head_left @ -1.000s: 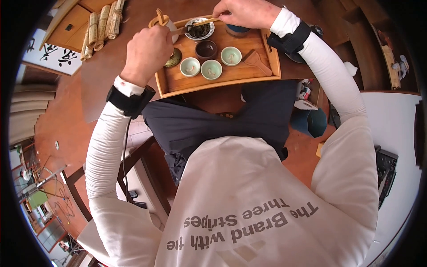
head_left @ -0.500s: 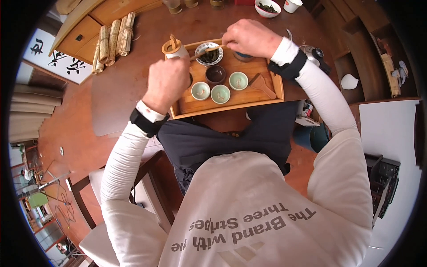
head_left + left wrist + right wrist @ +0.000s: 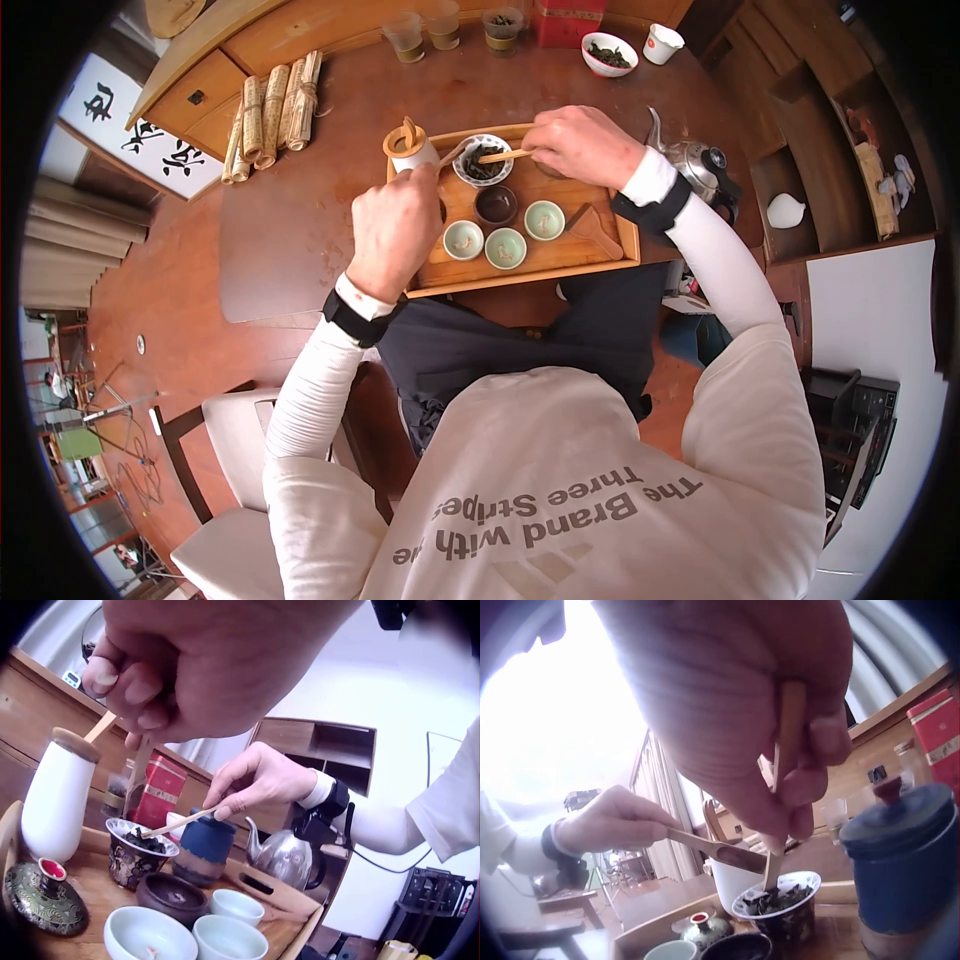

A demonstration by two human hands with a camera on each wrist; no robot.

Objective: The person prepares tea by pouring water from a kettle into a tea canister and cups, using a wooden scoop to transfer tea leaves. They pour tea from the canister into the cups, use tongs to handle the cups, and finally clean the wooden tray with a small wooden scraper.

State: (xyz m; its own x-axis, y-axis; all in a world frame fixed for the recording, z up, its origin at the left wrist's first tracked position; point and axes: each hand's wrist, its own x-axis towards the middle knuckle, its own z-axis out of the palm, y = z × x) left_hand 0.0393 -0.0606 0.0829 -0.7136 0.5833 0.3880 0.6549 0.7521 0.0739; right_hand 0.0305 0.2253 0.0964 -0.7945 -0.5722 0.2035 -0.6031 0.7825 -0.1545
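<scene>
My left hand [image 3: 397, 230] holds a wooden tea scoop [image 3: 739, 857] by its handle, its hollow end at the rim of a patterned gaiwan bowl [image 3: 129, 864]. Dark tea leaves [image 3: 142, 840] lie in that bowl. My right hand [image 3: 585, 148] pinches a slim flat wooden tea stick [image 3: 507, 156], whose tip dips among the leaves. The patterned gaiwan lid [image 3: 45, 904] rests on the wooden tray [image 3: 440, 278]. Nearer me are a dark brown cup [image 3: 496, 206] and three pale green cups [image 3: 506, 250]. A blue lidded jar [image 3: 904, 862] stands beneath my right hand.
A white tool holder [image 3: 58, 802] stands at the tray's left, a wooden brush [image 3: 597, 235] at its right. A steel kettle [image 3: 695, 165] sits right of the tray. Bamboo scrolls [image 3: 280, 110], a bowl of leaves [image 3: 610, 62], a white pitcher [image 3: 662, 43] and a red box [image 3: 568, 25] lie farther back.
The head view has tilted up, so the tray appears lower and the table's far side shows. The stick's tip has shifted from by the scoop into the leaves. Both hands keep their grips.
</scene>
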